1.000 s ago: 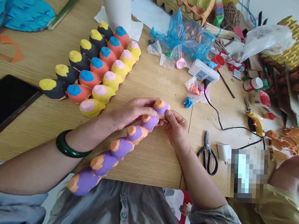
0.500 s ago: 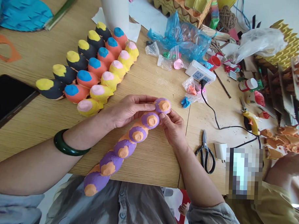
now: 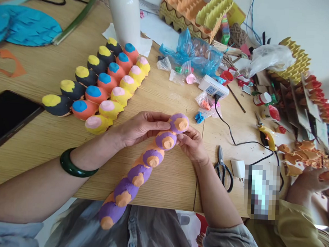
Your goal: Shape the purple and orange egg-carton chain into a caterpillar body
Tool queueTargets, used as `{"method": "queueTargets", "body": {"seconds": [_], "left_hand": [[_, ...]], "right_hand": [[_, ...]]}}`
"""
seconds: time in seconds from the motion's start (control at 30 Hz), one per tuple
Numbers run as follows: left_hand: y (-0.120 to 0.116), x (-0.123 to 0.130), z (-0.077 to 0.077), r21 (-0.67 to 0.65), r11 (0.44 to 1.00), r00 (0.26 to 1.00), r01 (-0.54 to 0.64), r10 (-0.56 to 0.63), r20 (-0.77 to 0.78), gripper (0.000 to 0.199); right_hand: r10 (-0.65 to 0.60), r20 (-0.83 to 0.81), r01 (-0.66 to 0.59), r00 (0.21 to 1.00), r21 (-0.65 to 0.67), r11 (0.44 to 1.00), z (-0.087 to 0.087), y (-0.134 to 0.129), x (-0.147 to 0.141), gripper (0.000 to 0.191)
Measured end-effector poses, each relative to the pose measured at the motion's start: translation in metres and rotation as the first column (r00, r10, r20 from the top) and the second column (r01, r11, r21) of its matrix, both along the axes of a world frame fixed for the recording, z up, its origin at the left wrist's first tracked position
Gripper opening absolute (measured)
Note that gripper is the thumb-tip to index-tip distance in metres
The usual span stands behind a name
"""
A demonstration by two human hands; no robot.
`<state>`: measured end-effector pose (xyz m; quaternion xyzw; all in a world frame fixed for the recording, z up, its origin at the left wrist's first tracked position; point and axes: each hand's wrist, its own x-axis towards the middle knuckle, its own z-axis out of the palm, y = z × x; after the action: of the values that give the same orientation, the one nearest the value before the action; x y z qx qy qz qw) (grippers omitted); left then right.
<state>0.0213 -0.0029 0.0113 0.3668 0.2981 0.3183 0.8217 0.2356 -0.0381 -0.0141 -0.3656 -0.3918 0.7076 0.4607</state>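
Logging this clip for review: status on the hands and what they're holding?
Left hand and right hand on purple-and-orange egg-carton strip, upper end. Lower end sticks out past table edge. Scissors right of right hand, not touching.

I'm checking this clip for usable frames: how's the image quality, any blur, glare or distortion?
In the head view, the light is soft and even, without harsh glare; the purple-and-orange egg-carton strip, the left hand and the right hand look sharp; a pixelated block hides part of the lower right; wide-angle distortion seems to make the white bottle lean.
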Motion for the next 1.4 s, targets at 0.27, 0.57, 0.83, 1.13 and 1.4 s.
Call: {"method": "queueTargets", "body": {"seconds": [0.27, 0.57, 0.83, 1.13, 1.4], "left_hand": [[-0.001, -0.001, 0.005, 0.030, 0.999, 0.997, -0.032, 0.030, 0.068, 0.025], [-0.001, -0.001, 0.008, 0.020, 0.999, 0.999, -0.027, 0.026, 0.047, 0.029], [0.000, -0.003, 0.009, 0.019, 0.998, 0.995, 0.065, -0.066, 0.077, 0.023], [-0.001, -0.004, 0.006, 0.128, 0.987, 0.993, 0.093, -0.101, 0.058, 0.025], [0.003, -0.007, -0.001, 0.067, 0.975, 0.966, 0.213, -0.220, 0.132, 0.033]], "right_hand": [[0.009, -0.106, -0.015, 0.994, -0.056, 0.998, 0.000, -0.001, -0.001, 0.036], [-0.047, -0.005, 0.046, 0.999, -0.129, 0.991, -0.008, -0.004, 0.001, 0.042], [-0.070, -0.009, 0.068, 0.997, -0.138, 0.988, -0.009, -0.005, 0.003, 0.041], [-0.055, -0.027, 0.050, 0.998, -0.160, 0.986, -0.006, -0.005, 0.004, 0.042], [-0.020, 0.027, 0.023, 0.999, -0.109, 0.994, 0.001, -0.008, 0.001, 0.044]]}}
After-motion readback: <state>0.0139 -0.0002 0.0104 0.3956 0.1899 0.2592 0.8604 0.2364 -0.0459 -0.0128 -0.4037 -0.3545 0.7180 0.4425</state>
